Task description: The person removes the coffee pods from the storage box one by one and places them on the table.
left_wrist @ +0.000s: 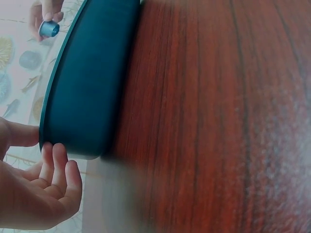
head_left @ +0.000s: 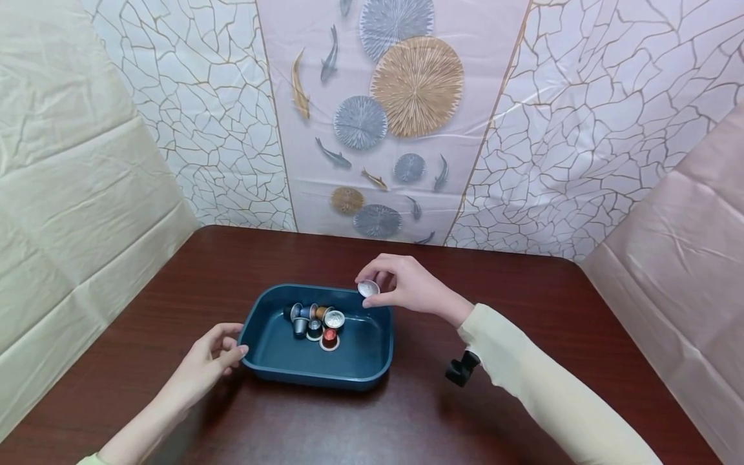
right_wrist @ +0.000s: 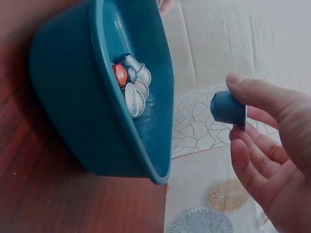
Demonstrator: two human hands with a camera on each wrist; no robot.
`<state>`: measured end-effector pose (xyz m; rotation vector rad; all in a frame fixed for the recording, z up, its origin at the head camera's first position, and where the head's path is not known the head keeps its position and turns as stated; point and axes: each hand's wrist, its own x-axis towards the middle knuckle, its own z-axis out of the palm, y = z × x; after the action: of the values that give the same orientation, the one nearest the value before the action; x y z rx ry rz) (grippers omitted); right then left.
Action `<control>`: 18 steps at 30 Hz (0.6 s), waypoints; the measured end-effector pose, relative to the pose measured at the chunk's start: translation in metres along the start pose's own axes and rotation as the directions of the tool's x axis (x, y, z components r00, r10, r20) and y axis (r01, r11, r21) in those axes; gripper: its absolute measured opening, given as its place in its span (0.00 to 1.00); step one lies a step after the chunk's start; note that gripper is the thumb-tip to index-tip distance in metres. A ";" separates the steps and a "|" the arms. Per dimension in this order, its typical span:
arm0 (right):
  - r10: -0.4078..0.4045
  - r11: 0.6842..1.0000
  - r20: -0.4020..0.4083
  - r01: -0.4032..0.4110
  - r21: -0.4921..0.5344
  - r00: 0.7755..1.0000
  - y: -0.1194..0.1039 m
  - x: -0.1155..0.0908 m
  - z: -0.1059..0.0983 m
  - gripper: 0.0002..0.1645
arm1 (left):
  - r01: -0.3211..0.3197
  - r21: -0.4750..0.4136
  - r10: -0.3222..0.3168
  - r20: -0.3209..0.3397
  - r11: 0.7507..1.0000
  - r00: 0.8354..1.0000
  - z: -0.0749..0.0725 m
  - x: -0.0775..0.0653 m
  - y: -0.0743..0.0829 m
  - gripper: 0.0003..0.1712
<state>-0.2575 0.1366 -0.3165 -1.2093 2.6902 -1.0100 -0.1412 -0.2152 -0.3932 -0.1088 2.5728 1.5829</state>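
Note:
A dark teal plastic tub point(head_left: 314, 381) stands on the table, with several coffee capsules grouped in its left and middle part. Among them are a red capsule point(head_left: 329, 337), a dark silver one point(head_left: 299, 327) and one with its foil lid up point(head_left: 334, 319). My left hand point(head_left: 212, 355) pinches the tub's left rim, thumb on one side and fingertips on the outer wall point(left_wrist: 82, 92). Over the tub's far right corner, my right hand point(head_left: 401, 281) holds a blue coffee capsule point(right_wrist: 228, 108) between thumb and fingers, its foil lid toward the head camera.
The dark reddish wood table point(head_left: 494, 413) reaches round the tub on all sides. Patterned cloth point(head_left: 360, 161) hangs behind its back edge, with pale cloth on both sides. A black wrist mount point(head_left: 462, 369) sticks out under the right sleeve.

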 end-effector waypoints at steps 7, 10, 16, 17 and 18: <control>0.108 0.993 -0.060 -0.105 0.062 0.992 0.006 -0.016 -0.002 0.23 | 0.013 0.010 -0.013 0.000 1.000 1.000 0.000 0.001 -0.001 0.28; 0.145 0.987 -0.082 -0.138 0.077 0.986 0.010 -0.021 -0.003 0.24 | 0.021 0.018 -0.021 0.001 1.000 1.000 0.000 0.001 0.000 0.28; 0.193 0.980 -0.100 -0.186 0.076 0.976 0.019 -0.031 -0.006 0.26 | 0.015 0.019 -0.015 -0.003 1.000 1.000 0.001 0.000 0.001 0.28; 0.201 0.978 -0.102 -0.194 0.076 0.974 0.022 -0.033 -0.006 0.27 | 0.013 0.020 -0.013 -0.003 1.000 1.000 0.001 0.000 0.001 0.28; 0.210 0.976 -0.104 -0.203 0.076 0.972 0.024 -0.035 -0.006 0.27 | 0.011 0.018 -0.011 -0.005 1.000 1.000 0.001 0.000 0.001 0.28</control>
<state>-0.2502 0.1756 -0.3333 -0.8634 2.7688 -1.1544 -0.1414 -0.2142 -0.3929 -0.1249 2.5851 1.5572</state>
